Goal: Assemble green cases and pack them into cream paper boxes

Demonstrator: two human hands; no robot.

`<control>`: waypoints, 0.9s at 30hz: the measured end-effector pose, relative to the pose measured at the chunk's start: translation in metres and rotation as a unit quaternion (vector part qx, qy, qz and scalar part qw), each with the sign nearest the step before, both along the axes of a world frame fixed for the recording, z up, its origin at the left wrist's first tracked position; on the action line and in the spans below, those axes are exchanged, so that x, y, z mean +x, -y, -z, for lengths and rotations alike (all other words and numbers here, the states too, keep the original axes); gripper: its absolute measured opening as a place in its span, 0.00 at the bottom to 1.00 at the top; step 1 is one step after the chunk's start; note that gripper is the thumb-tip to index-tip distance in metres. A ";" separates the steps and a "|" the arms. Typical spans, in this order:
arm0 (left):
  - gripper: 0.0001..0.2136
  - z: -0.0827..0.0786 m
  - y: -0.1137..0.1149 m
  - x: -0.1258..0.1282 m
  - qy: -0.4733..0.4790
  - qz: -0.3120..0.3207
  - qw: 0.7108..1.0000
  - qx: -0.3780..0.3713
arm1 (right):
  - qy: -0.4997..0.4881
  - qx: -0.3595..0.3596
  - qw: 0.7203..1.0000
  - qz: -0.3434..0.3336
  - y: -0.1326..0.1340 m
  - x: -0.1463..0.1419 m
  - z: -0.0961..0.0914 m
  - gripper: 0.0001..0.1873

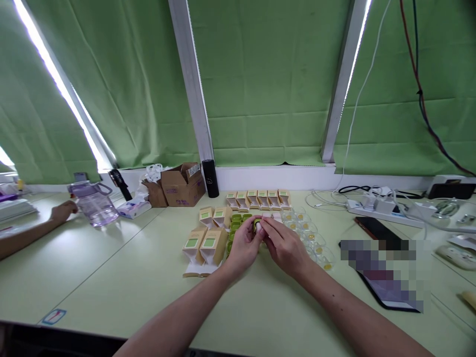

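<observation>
My left hand (243, 244) and my right hand (284, 243) meet over the middle of the table. Between their fingertips is a small green cup (255, 225) with something white at its opening; my fingers hide most of it. More green cups (235, 225) stand in rows just behind and left of my left hand. Several clear plastic cups (310, 237) with yellow spots inside lie right of my right hand. Small cream boxes (214, 243) with green windows stand to the left, some with flaps open. A further row of cream boxes (258, 199) stands behind.
A tablet (386, 282) with a blurred screen and a dark phone (377, 230) lie right, near a power strip (386, 210) and cables. Left are a lilac water jug (94, 203), a cardboard box (184, 186) and a black cylinder (210, 178). Another person's hand (63, 212) is far left.
</observation>
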State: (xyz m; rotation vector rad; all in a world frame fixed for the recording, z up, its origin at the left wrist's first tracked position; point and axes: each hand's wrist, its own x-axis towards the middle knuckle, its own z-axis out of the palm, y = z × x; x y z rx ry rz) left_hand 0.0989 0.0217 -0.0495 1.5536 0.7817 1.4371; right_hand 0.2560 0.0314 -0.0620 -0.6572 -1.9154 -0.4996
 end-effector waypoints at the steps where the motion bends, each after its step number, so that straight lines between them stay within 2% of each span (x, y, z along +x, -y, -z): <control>1: 0.25 0.000 0.000 0.000 -0.001 -0.002 1.000 0.003 | -0.002 0.004 1.000 -0.001 0.000 0.000 0.000 0.23; 5: 0.24 -0.001 0.000 -0.001 -0.002 -0.003 1.000 0.009 | -0.016 0.001 1.000 -0.019 0.001 0.001 -0.003 0.27; 10: 0.27 -0.001 -0.001 0.000 0.038 0.026 0.999 -0.008 | -0.032 -0.057 0.997 -0.045 0.002 0.001 -0.005 0.31; 15: 0.29 -0.001 -0.001 0.000 0.063 0.047 0.997 -0.025 | -0.060 -0.118 0.990 -0.050 0.000 0.003 -0.002 0.27; 21: 0.33 -0.010 0.005 -0.006 0.052 0.065 0.996 -0.041 | -0.112 -0.187 0.975 -0.054 0.000 0.004 -0.002 0.20; 24: 0.30 -0.013 0.005 -0.010 0.024 0.027 0.999 -0.031 | -0.173 -0.241 0.952 -0.072 0.002 0.004 -0.006 0.19; 27: 0.22 -0.012 0.003 -0.015 -0.023 -0.053 0.998 0.009 | -0.235 -0.312 0.913 -0.118 0.003 0.003 -0.009 0.19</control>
